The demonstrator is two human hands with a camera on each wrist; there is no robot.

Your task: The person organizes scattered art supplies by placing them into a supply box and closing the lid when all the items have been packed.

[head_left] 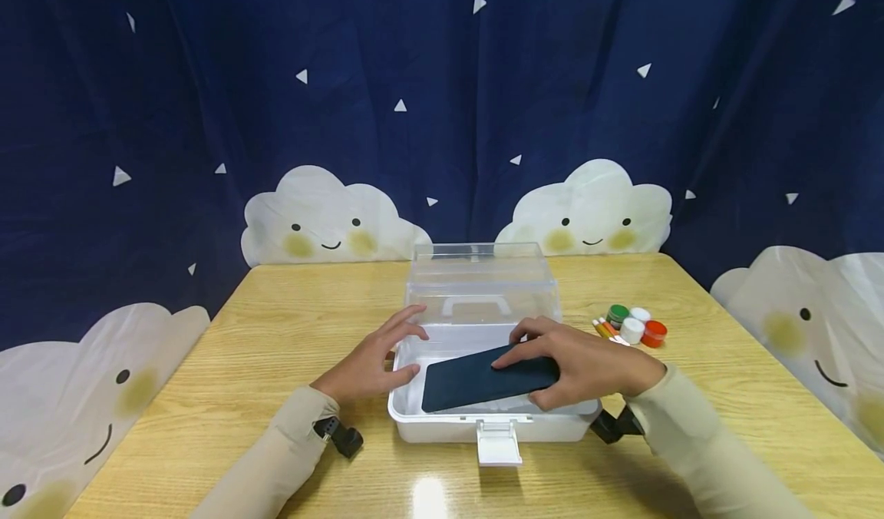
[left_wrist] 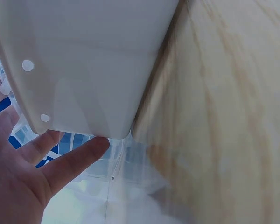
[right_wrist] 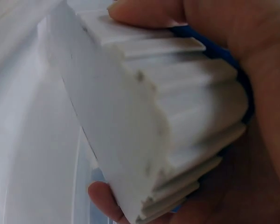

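One right hand (head_left: pixel 582 359) is pinching a flat, navy rectangular slab (head_left: pixel 463 385) by its three-o'clock end over a white plastic box (head_left: pixel 437 431); the spread left hand (head_left: pixel 369 359) is flanking nine o'clock; keeping level should be preventing snags.

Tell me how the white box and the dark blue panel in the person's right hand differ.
Colour: the white box has a see-through lid, while the dark blue panel shows a plain dark face. Size: the box is larger; the panel appears within its rim. Pose: the box sits square on the table, lid open, while the panel slants in the right hand's grip. Both look roughly rectangular.
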